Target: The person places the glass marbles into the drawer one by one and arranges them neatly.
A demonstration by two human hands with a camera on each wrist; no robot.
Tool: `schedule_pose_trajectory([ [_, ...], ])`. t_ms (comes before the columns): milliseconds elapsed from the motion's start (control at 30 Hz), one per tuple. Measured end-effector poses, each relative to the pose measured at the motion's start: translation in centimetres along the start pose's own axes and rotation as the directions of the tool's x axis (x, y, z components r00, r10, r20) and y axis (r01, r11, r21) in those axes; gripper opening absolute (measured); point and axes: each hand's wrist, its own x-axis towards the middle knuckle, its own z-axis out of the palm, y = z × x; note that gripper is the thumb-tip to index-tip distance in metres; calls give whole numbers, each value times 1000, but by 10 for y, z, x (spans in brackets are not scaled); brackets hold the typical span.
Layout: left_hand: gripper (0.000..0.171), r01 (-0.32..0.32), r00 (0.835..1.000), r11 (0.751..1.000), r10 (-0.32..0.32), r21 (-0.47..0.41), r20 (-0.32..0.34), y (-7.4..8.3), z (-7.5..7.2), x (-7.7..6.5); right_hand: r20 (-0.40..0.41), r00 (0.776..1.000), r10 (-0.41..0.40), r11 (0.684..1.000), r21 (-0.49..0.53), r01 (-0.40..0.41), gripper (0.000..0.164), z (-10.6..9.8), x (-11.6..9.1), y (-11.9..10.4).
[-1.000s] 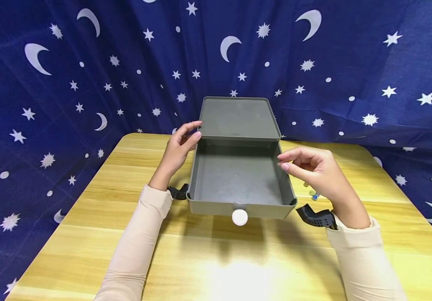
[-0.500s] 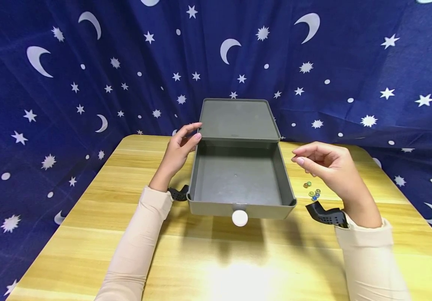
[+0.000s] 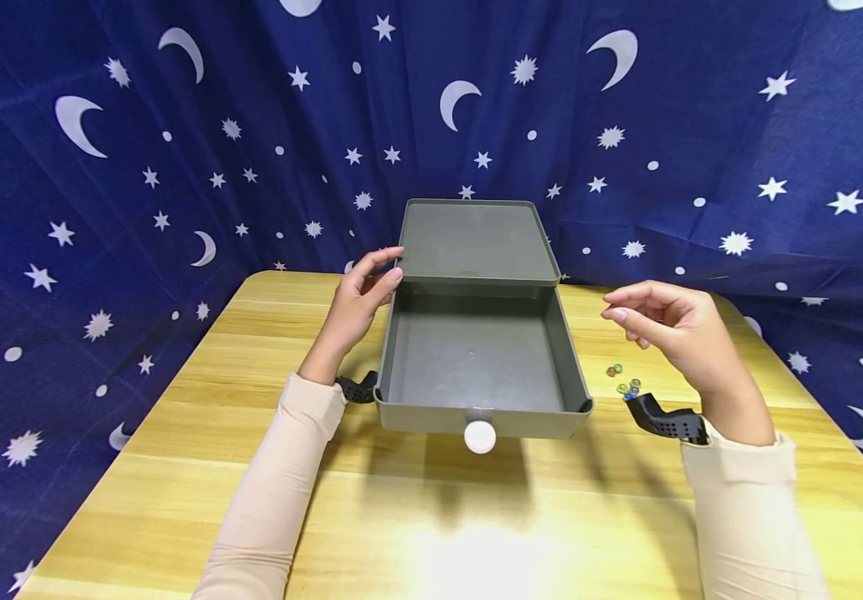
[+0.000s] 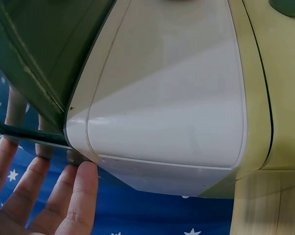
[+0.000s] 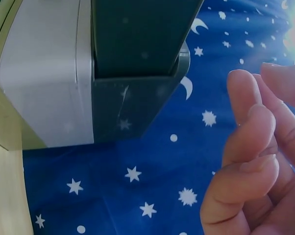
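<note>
A grey box (image 3: 476, 421) with a white knob (image 3: 479, 437) on its front stands mid-table in the head view. Its lid (image 3: 479, 240) is tipped up at the back, and the shallow compartment inside is bare. My left hand (image 3: 356, 300) rests its fingertips at the left side, where lid and box meet; the left wrist view shows those fingers (image 4: 64, 196) straight against the corner. To the right of the box my right hand (image 3: 682, 337) hovers over the table with loosely curled fingers and nothing held. Small glassy marbles (image 3: 634, 385) lie on the table below it.
The wooden table (image 3: 176, 467) reaches to a blue curtain (image 3: 311, 100) printed with moons and stars. White and yellow-green layers of the box's body (image 4: 167, 98) show in the wrist views. A black wrist mount (image 3: 667, 419) sits at each sleeve, the right one overlapping the marbles.
My right hand has moved from the box's right rim out to the right, and more of the marbles came into sight. The left hand and the lid have stayed put.
</note>
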Motion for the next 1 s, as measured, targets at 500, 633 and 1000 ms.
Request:
schedule_pose_trajectory([
  [500, 41, 31, 999, 1000, -31, 6, 16, 22, 2, -5, -21, 995, 102, 993, 68, -100, 14, -26, -1, 18],
  [633, 41, 34, 999, 999, -34, 11, 18, 33, 4, -9, -32, 990, 134, 990, 45, -133, 14, -33, -2, 24],
  [1000, 40, 35, 999, 999, -35, 14, 16, 33, 3, -9, -24, 978, 206, 974, 107, -202, 17, -48, -5, 48],
])
